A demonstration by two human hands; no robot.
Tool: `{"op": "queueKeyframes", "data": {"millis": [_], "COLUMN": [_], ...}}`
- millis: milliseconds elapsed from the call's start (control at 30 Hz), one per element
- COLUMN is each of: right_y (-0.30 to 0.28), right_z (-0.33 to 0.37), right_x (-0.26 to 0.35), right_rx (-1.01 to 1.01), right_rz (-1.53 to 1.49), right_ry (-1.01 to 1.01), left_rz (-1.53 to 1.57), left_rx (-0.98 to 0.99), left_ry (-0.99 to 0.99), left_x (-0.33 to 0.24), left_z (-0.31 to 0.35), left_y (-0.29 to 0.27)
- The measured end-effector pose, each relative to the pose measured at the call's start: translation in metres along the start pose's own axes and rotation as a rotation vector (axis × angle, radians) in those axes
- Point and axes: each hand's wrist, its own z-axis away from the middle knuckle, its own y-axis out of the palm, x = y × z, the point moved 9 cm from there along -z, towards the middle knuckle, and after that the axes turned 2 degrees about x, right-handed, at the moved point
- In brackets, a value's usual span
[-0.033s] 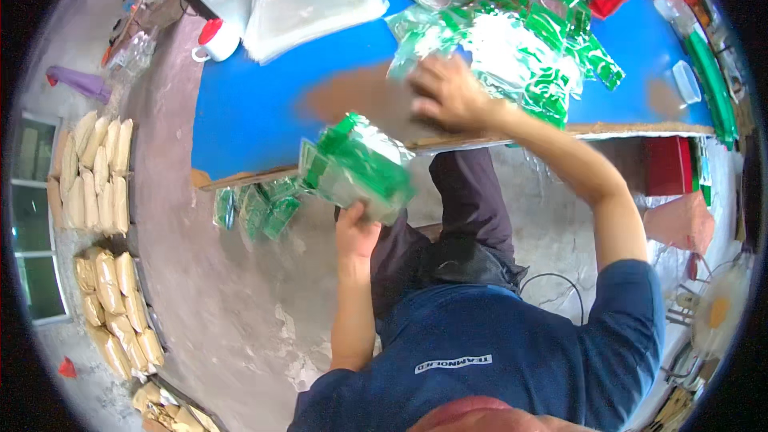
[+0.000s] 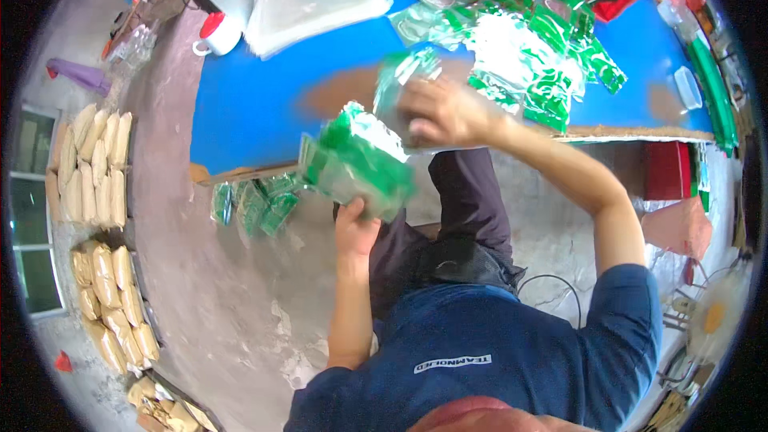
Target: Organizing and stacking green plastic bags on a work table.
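Judging by the pose, the step in hand is one of minding a loose packet with one hand while the other steadies a bundle, so the two hands want different touches. The left hand (image 2: 357, 232) is closed on the lower edge of the green bundle (image 2: 362, 162), its thumb on top and the fingers underneath hidden; the bundle lies at its twelve o'clock, across the near edge of the blue worktop (image 2: 264, 104) and partly out over the lap. Keep that thumb pressing firmly but flat, since slick film would probably slide or fan out under a loose pinch. The right hand (image 2: 445, 114), at one o'clock from the left, has bent fingers over the near edge of a loose packet (image 2: 400, 76); blur hides its fingertips, so I cannot tell whether it grips or only touches. A single packet is best taken by one edge, with a light rub of the fingertips to check that no second sheet clings to it. The pile of packets (image 2: 524, 56) spreads at the right hand's two o'clock, overlapping and glossy, so lifting rather than dragging should keep neighbours from following. Squaring the bundle's edges calls for a flat patch, and the brown patch (image 2: 340, 92) between nine and ten o'clock from the right hand looks handy. Mind the mug (image 2: 220, 36), near ten o'clock, on any wide sweep.
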Motion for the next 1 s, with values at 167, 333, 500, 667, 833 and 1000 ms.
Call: {"op": "queueKeyframes", "data": {"millis": [167, 333, 500, 667, 833, 1000], "right_y": [-0.019, -0.007, 0.001, -0.046, -0.008, -0.022], "right_z": [-0.047, -0.04, -0.024, -0.022, -0.014, -0.032], "right_x": [-0.036, -0.054, 0.059, -0.128, -0.004, 0.002], "right_rx": [0.013, -0.172, 0.227, -0.276, 0.0, 0.001], "right_rz": [-0.26, 0.274, -0.534, 0.259, -0.028, -0.304], "right_ry": [0.331, 0.192, -0.198, 0.437, -0.009, 0.139], "left_rz": [-0.085, 0.068, 0.024, 0.021, 0.114, -0.031], "left_rx": [-0.088, 0.008, -0.05, 0.049, 0.011, 0.033], "left_ry": [-0.036, -0.011, -0.035, -0.076, 0.035, -0.036], "left_x": [0.003, -0.004, -0.005, 0.011, -0.005, -0.004], "left_z": [-0.005, 0.003, 0.002, -0.009, 0.008, 0.0], "left_y": [0.011, -0.008, -0.004, -0.006, -0.017, 0.01]}}
